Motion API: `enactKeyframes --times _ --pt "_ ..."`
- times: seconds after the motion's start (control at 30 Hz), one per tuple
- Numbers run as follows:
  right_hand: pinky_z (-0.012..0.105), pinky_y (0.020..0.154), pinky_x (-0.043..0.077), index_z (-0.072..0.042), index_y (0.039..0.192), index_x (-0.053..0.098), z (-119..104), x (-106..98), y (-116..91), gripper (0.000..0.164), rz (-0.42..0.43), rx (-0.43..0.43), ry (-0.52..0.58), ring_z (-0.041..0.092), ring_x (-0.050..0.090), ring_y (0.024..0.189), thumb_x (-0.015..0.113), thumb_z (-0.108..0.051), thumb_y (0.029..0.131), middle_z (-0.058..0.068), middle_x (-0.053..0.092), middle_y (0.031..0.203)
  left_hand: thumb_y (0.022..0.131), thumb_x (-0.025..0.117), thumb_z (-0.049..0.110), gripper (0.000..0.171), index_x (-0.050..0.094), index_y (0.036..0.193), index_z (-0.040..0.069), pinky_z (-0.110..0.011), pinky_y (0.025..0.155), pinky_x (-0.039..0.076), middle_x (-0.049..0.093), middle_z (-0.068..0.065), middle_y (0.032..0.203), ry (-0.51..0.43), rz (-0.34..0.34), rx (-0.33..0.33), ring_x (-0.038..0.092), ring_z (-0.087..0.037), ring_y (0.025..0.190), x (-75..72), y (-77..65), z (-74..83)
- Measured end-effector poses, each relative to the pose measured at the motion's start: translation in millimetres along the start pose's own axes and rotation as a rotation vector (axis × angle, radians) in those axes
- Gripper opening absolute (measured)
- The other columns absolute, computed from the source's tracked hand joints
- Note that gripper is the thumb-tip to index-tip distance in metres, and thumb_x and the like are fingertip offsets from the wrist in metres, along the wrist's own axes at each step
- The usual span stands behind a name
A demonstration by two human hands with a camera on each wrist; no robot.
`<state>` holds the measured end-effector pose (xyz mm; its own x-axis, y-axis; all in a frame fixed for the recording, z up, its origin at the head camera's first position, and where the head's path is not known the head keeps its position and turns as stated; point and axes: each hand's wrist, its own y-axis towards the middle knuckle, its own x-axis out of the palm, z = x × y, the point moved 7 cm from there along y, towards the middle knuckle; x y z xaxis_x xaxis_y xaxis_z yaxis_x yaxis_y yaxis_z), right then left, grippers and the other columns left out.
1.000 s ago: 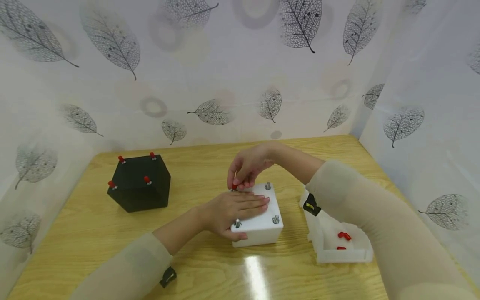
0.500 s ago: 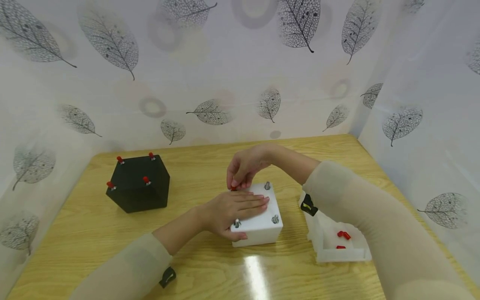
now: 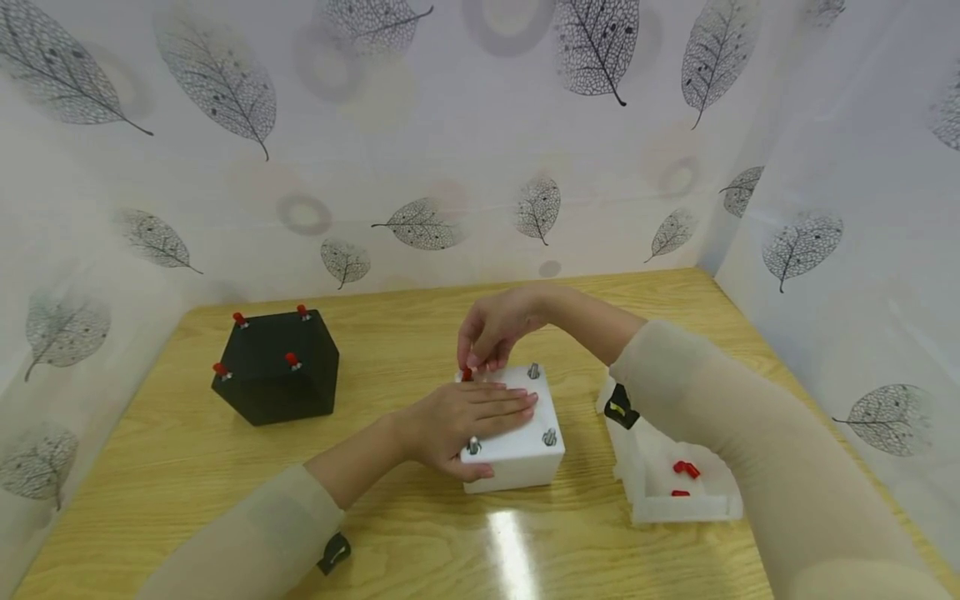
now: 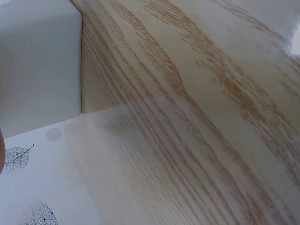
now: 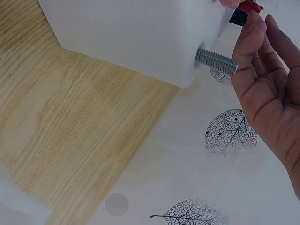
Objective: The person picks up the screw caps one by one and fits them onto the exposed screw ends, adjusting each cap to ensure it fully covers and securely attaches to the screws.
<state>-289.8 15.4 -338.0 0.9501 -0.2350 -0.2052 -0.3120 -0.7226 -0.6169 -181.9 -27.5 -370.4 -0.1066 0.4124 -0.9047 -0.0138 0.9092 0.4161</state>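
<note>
The white block (image 3: 517, 475) rests on the bench (image 3: 405, 533), in front of the person, top face upward. The left hand (image 3: 468, 421) lies across the top face with its fingers straight and side by side; its thumb extends along the near edge. The right hand (image 3: 491, 333) is positioned over the far-left corner of the block, with thumb and fingertips pinched on a red cap (image 3: 467, 374). The stud at that corner is hidden, so the fit of the cap cannot be told. Three bare threaded studs project upward from the remaining corners: far-right stud (image 3: 533, 371), near-right stud (image 3: 550, 437) and near-left stud (image 3: 474, 446). The near-left stud stands just beside the left hand. The right wrist view shows one threaded stud near the right hand. To the left, well apart from the white block, a black block (image 3: 300, 396) stands on the bench with a red cap at each of four top corners. To the right, a white tray (image 3: 686, 510) contains three loose caps (image 3: 692, 470): two lie together and one lies apart, near the front wall. The right sleeve (image 3: 720, 417) passes over part of the tray. A leaf-printed sheet (image 3: 465, 125) hangs behind the bench.
</note>
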Motion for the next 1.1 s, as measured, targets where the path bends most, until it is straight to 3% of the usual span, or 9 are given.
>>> enactKeyframes --times 0.33,0.57,1.1 --pt "0.021 0.063 0.052 0.005 0.105 0.061 -1.2 -10.1 -14.3 0.015 0.024 -0.011 -0.040 0.012 0.059 0.065 0.054 -0.003 0.094 0.007 0.064 0.078 0.096 0.028 0.053 0.070 0.045 0.138 -0.001 -0.033 0.113 0.030 0.046 -0.014 0.143 0.014 -0.020 0.009 0.042 -0.026 0.134 -0.5 -0.4 -0.3" --pt "0.022 0.064 0.052 0.002 0.104 0.062 2.1 -16.3 -29.4 0.014 0.028 -0.017 -0.054 0.012 0.059 0.067 0.055 -0.005 0.094 0.005 0.064 0.080 0.097 0.017 0.056 0.075 0.046 0.138 0.000 -0.032 0.113 0.029 0.047 -0.013 0.142 0.016 -0.010 -0.004 0.043 -0.026 0.133 1.0 -0.7 -0.9" --pt "0.024 0.067 0.054 -0.001 0.096 0.066 18.7 -32.5 -68.6 0.010 0.119 -0.002 -0.070 0.013 0.061 0.068 0.060 -0.008 0.092 0.007 0.067 0.082 0.096 0.017 0.056 0.075 0.045 0.138 0.000 -0.032 0.113 0.030 0.046 -0.013 0.143 0.015 -0.012 -0.011 0.043 -0.026 0.133 3.3 -0.3 -1.4"
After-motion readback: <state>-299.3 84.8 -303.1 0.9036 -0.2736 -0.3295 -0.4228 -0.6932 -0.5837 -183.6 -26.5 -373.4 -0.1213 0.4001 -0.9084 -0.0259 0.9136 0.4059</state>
